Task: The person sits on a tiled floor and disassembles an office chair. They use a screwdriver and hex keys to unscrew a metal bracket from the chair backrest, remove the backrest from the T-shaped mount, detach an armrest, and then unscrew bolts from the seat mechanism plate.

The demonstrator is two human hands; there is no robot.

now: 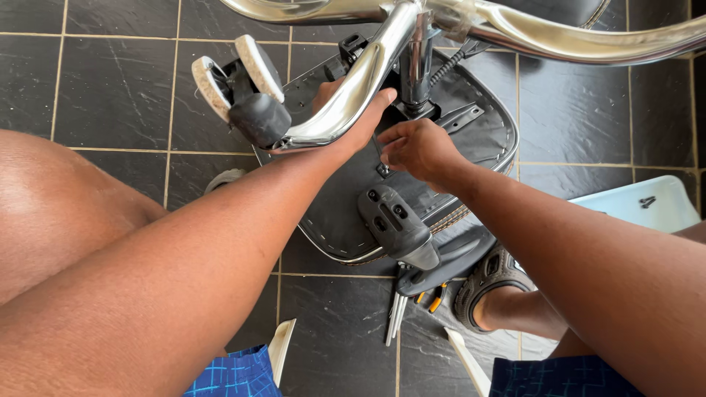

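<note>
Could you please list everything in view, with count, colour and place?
Chair base: one, chrome legs, across the top.
Castor: one clearly seen, white wheels in black housing, upper left on a leg.
Seat: one, black with pale stitching, upside down on the floor, centre.
Armrest: one, black, at the seat's near edge.
Tools: a few, metal, some with orange, on the floor, bottom centre.
Lid: one, pale blue, right, holding dark screws.
Floor: black tiles.
Sandal: one, dark, lower right.
Shorts: blue check, bottom.
Left hand: grips a chrome leg.
Right hand: on the seat's underside by the column.
</note>
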